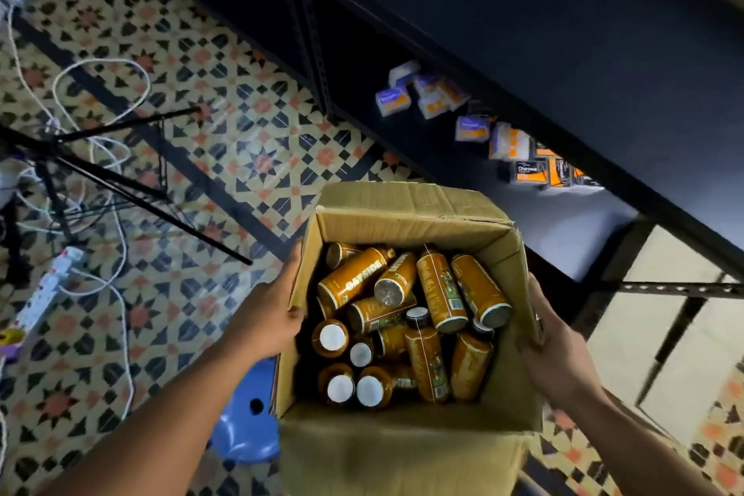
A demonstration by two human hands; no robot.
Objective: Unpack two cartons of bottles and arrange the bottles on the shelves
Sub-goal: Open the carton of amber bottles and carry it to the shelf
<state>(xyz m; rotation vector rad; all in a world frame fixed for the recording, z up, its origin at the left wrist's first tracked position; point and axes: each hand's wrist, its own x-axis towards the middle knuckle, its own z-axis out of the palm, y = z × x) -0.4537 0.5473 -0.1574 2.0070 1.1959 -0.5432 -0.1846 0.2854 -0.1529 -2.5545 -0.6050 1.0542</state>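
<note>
Head view: where are the bottles (439,290)?

– All inside the open carton (402,443), in a big messy pile. None are on the shelf (563,230) yet.

– Who holds the carton?

– Both hands. The left hand (269,318) lies on the left wall, and its grip pinches the rim with the thumb. The right hand (563,358) has its grip wrapped round the right flap.

– Which way do the bottles lie?

– By the near left corner they stand cap up, closest to the left hand. By the right wall they lie down, with their long sides pointing at the far wall, closest to the right hand.

– And the shelf?

– It is past the carton's far right corner, on the right hand's side. I think the carton should be set down next, so a hand is free.
</note>
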